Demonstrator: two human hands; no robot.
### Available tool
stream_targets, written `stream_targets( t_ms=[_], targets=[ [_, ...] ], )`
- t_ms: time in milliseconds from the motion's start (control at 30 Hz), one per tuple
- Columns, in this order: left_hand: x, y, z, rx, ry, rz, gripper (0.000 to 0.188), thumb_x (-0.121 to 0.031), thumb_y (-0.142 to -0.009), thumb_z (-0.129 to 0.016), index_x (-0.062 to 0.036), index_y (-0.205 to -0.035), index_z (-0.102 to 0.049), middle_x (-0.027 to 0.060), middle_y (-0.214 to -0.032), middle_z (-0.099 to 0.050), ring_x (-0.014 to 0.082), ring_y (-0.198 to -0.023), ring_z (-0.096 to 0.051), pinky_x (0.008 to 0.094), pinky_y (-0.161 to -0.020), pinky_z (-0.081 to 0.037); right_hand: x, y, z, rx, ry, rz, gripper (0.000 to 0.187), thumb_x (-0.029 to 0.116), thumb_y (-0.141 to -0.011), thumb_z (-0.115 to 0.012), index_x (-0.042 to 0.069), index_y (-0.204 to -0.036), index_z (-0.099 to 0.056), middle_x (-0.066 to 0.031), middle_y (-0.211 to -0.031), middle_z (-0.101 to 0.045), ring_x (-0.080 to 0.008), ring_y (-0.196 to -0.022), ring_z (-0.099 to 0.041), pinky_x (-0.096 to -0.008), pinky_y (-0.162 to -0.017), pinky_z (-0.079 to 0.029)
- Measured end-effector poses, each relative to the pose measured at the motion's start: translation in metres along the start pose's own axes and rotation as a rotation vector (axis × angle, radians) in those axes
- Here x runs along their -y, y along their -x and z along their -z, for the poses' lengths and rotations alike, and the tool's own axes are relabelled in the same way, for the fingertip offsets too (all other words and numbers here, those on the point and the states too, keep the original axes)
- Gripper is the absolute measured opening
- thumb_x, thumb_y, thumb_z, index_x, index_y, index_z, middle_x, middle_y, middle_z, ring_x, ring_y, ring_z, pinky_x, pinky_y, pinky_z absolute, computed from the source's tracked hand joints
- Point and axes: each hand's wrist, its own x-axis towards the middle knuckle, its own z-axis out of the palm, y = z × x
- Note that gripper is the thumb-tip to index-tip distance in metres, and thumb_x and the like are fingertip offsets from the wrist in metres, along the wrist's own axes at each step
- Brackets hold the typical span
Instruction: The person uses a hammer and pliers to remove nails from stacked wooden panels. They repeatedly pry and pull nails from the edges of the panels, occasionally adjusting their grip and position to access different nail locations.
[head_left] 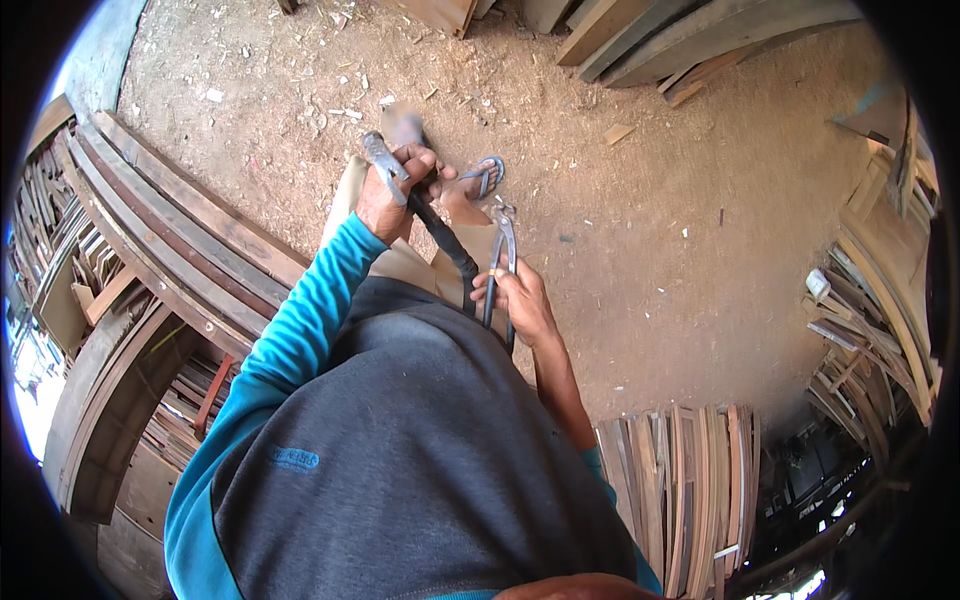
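My left hand is closed around a claw hammer, gripping it just under its grey metal head. The hammer's black handle slants down and right, its lower end near my right hand. In my right hand is a pair of pincers, held by the dark handles with the jaws pointing away from me. The jaws look slightly apart; whether anything tiny sits between them I cannot tell. Both tools are in front of my dark shirt, above the ground.
My sandalled foot rests on brown ground strewn with wood chips. Long planks lie stacked along my left side. Upright boards stand at the lower right, more timber at the far right and curved planks at the top.
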Motion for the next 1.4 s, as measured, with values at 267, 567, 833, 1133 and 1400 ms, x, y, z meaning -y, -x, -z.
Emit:
stream_targets(
  t_ms=[267, 567, 833, 1133, 1400],
  targets=[
    [-0.008, -0.009, 0.013, 0.011, -0.020, -0.022, 0.011, -0.016, -0.096, -0.062, -0.0060, -0.096, -0.057, 0.0113, -0.093, -0.070, 0.0143, -0.070, -0.056, 0.0278, -0.067, -0.045, -0.025, -0.035, 0.040, -0.103, -0.186, 0.064, 0.028, 0.015, -0.096, -0.051, 0.001, -0.119, -0.056, -0.0142, -0.094, -0.069, -0.0222, -0.081, -0.069, -0.0336, -0.071, -0.054],
    [0.001, -0.166, 0.083, 0.106, 0.200, -0.026, 0.013, -0.015, -0.093, -0.062, -0.0071, -0.090, -0.052, 0.0056, -0.077, -0.053, 0.0104, -0.056, -0.046, 0.0244, -0.053, -0.040, 0.075, -0.256, 0.070, -0.141, 0.465, 0.279, 0.043, 0.015, -0.100, -0.042, 0.003, -0.141, -0.046, -0.0160, -0.111, -0.069, -0.0208, -0.097, -0.070, -0.0273, -0.064, -0.055],
    [-0.011, -0.303, 0.166, 0.214, 0.155, -0.211, 0.011, -0.014, -0.093, -0.060, -0.0042, -0.094, -0.055, 0.0029, -0.080, -0.050, 0.0068, -0.061, -0.045, 0.0217, -0.055, -0.040, 0.128, -0.472, 0.042, -0.160, 0.825, 0.383, 0.041, 0.016, -0.102, -0.042, 0.002, -0.141, -0.045, -0.0132, -0.115, -0.064, -0.0208, -0.103, -0.066, -0.0331, -0.074, -0.060],
    [-0.019, -0.329, 0.223, 0.436, 0.325, -0.350, 0.018, -0.016, -0.099, -0.058, 0.0006, -0.098, -0.052, 0.0018, -0.084, -0.048, 0.0061, -0.065, -0.048, 0.0213, -0.062, -0.043, 0.093, -0.615, 0.075, -0.288, 1.030, 0.681, 0.044, 0.020, -0.102, -0.037, 0.003, -0.142, -0.043, -0.0121, -0.098, -0.061, -0.0227, -0.087, -0.063, -0.0414, -0.075, -0.054],
    [-0.023, -0.304, 0.229, 0.461, 0.364, -0.412, 0.017, -0.011, -0.101, -0.054, -0.0031, -0.087, -0.048, 0.0010, -0.081, -0.046, 0.0070, -0.064, -0.046, 0.0217, -0.063, -0.042, 0.076, -0.621, 0.087, -0.275, 1.084, 0.506, 0.029, 0.018, -0.099, -0.040, 0.005, -0.123, -0.052, -0.0090, -0.090, -0.057, -0.0226, -0.082, -0.060, -0.0439, -0.077, -0.051]
  ],
)
